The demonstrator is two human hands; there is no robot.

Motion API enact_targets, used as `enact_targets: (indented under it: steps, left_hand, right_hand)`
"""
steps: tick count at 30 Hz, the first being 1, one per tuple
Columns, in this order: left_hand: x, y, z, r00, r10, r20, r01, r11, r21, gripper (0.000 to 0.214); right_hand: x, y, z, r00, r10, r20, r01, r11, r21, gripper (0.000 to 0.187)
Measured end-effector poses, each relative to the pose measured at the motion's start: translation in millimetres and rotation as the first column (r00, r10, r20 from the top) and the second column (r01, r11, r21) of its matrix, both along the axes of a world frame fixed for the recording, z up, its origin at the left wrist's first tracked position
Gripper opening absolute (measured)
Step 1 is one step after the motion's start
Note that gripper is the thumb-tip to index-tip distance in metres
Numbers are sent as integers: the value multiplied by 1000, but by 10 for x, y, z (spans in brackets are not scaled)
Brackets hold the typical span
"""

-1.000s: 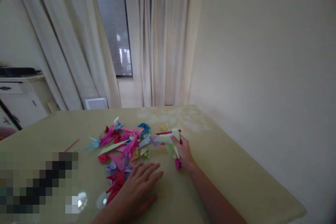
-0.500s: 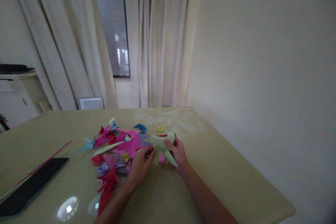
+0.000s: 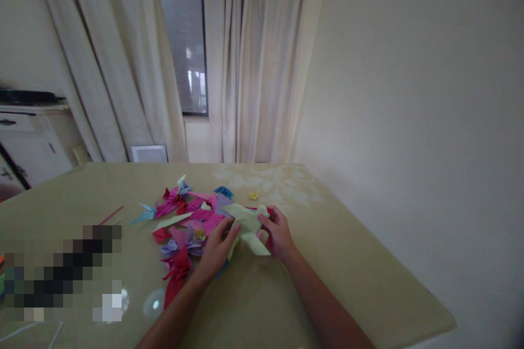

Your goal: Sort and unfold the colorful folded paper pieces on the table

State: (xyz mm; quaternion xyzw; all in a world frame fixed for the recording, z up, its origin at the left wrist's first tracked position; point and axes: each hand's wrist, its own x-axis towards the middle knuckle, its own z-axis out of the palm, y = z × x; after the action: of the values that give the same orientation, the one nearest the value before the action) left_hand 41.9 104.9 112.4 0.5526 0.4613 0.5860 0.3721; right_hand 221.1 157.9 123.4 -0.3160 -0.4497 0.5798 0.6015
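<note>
A pale green piece of folded paper (image 3: 248,223) is held up between both hands above the table, with pointed flaps spreading to several sides. My left hand (image 3: 218,244) pinches its left edge between thumb and fingers. On the other side, my right hand (image 3: 279,233) grips the paper with the thumb on top and the fingers behind. Some pink and red paper shows by the right fingers; how it joins the green piece is hidden. Just left of the hands lies a heap of folded paper pieces: pink paper (image 3: 202,217), purple paper (image 3: 190,242) and red paper (image 3: 177,270).
Beyond the hands lie a blue folded paper (image 3: 224,192) and a small yellow one (image 3: 254,195). A light blue folded piece (image 3: 144,214) and a thin pink strip (image 3: 111,215) are at the left. Blocky blurring covers the table's lower left. A wall (image 3: 401,120) borders the right.
The green paper has turned slightly in my hands, showing a broader lower flap. My left hand has its fingers a little further around it. The view has shifted slightly left and down.
</note>
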Motion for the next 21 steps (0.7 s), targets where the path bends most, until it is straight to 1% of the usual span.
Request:
enact_targets:
  steps: [5, 7, 9, 13, 16, 21]
  left_hand:
    - [-14, 21, -10, 996, 89, 14, -87, 991, -104, 49]
    - [-18, 33, -18, 992, 123, 12, -121, 987, -104, 49]
    - [-18, 39, -19, 989, 145, 32, -141, 986, -90, 50]
    - [-19, 25, 4, 982, 145, 122, -137, 988, -79, 50]
    - [-32, 7, 18, 978, 163, 132, -155, 985, -71, 47]
    - [-51, 5, -30, 974, 169, 149, -151, 981, -122, 45]
  right_hand:
    - [-13, -56, -3, 992, 93, 85, -96, 995, 25, 41]
    - [-12, -69, -11, 990, 109, 93, -110, 994, 3, 42]
    - [-11, -78, -19, 991, 90, 95, -87, 996, -32, 42]
    - [1, -93, -15, 995, 74, 64, -67, 992, -104, 42]
    - [18, -93, 5, 998, 62, 21, -59, 990, -131, 40]
    - [32, -50, -6, 998, 1, -64, -11, 989, -150, 39]
